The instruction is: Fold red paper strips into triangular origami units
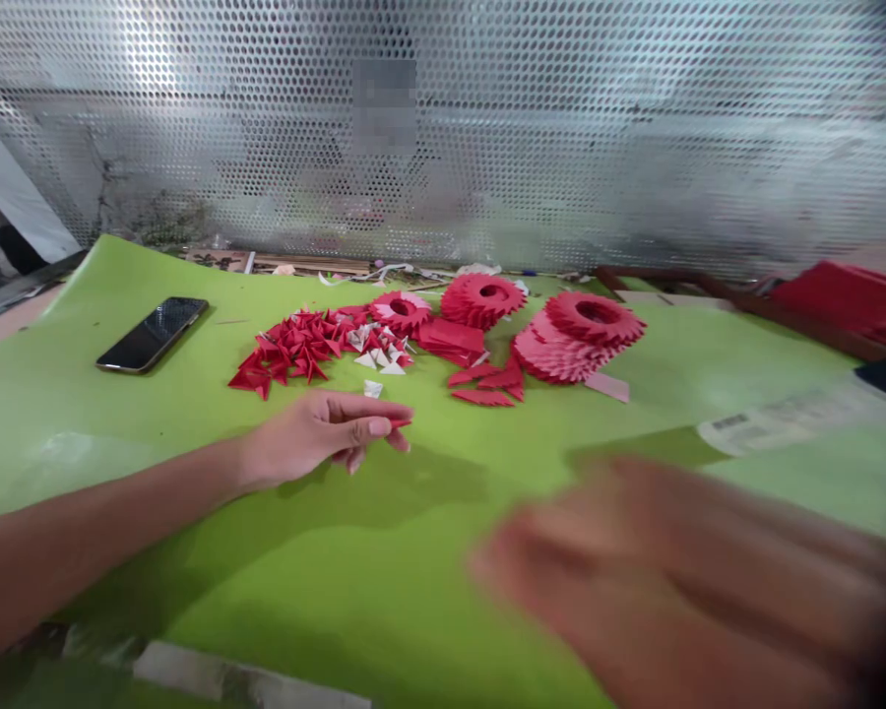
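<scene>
Fingers of the right hand (612,551), nearest, toward five o'clock in the view, are too blurred to tell whether they grasp anything. The left hand (295,438), toward eight o'clock, pinches a small red paper piece (402,423) between thumb and fingertips, over the green-covered bench (413,601). Farther off from that piece, a lone white piece (373,389) lies at eleven o'clock, flat red triangles (508,377) at two, a loose red heap (291,345) at ten, and a pink-and-red ring stack (561,347) beyond the triangles. A slack pinch could drop the piece (it is slight); a careless wrist might scatter the heap, a wide right-hand reach topple the stack.
</scene>
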### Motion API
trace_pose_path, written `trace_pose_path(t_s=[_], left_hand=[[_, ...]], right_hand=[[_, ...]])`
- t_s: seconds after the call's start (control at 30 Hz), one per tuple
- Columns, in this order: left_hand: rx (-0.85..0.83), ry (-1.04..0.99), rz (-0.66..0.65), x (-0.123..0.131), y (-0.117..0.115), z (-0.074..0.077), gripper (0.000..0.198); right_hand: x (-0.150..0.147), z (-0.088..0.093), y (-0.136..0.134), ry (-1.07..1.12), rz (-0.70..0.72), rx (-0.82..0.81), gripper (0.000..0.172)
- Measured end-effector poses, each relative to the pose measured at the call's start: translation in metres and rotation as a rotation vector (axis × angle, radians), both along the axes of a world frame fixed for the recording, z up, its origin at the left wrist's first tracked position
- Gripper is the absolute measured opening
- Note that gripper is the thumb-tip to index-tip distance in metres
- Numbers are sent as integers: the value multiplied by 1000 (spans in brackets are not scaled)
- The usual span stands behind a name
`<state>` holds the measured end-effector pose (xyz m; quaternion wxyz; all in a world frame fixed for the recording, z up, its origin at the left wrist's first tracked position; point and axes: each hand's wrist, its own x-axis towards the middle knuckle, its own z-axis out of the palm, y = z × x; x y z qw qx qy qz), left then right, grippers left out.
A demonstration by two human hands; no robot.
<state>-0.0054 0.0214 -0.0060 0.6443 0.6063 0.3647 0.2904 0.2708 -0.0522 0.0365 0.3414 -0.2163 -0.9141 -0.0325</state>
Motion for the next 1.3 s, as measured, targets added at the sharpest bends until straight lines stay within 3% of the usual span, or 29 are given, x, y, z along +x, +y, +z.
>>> trace_pose_path(t_s=[0.1,0.2,0.33,0.53,0.73,1.0,1.2,1.3], left_hand=[[30,-28,-32,3,-3,-2,51],[63,-1,-16,2,-6,-3,53],[89,90,-1,1,-9,-2,52],[116,154,23,6,-16,-1,48],[116,241,-102,7,-16,0,46],[101,334,-168,6,-15,6,40],[80,222,-155,4,-12,4,40],[78,134,-115,2,-9,2,38]], right_hand=[[-30,12,48,-91,-60,-62,24],[-44,-1,71,-195,-44,5,23],[-43,-17,66,-194,-11,-11,23],[-39,-19,57,-135,-22,-53,18],[-38,-32,61,-122,14,83,20],[-32,-27,60,-195,76,162,27],[-32,-29,66,0,13,-61,14],[-33,-25,68,85,-27,-196,17]])
